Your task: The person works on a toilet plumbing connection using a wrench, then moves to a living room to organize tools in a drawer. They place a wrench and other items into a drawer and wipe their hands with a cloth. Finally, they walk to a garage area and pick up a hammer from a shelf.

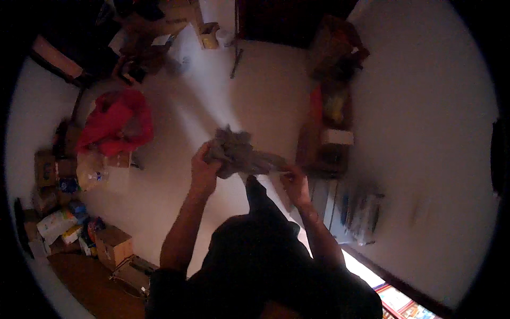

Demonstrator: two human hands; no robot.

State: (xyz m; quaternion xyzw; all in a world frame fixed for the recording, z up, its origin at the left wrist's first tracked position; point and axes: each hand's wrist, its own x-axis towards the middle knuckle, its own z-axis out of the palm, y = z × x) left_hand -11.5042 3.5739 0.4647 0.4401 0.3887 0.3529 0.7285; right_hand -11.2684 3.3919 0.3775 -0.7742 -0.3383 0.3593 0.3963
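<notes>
A crumpled grey-brown cloth (pixel 234 149) hangs in the air in front of my body, bunched on its left side and drawn out into a narrower strip toward the right. My left hand (pixel 205 169) is closed around the bunched end. At the other end, my right hand (pixel 295 183) pinches the strip between its fingers. Folds hide part of the left fingers, and the dim light blurs the cloth's outline, so I cannot tell whether it is a garment or a rag.
On the left lies a red bag or cloth heap (pixel 117 125), with a cardboard box (pixel 113 247) and piled packages nearer me. Boxes (pixel 337 137) line the right wall (pixel 425 133). A dark stand leg (pixel 235 64) rests on the pale floor (pixel 265 85) farther off.
</notes>
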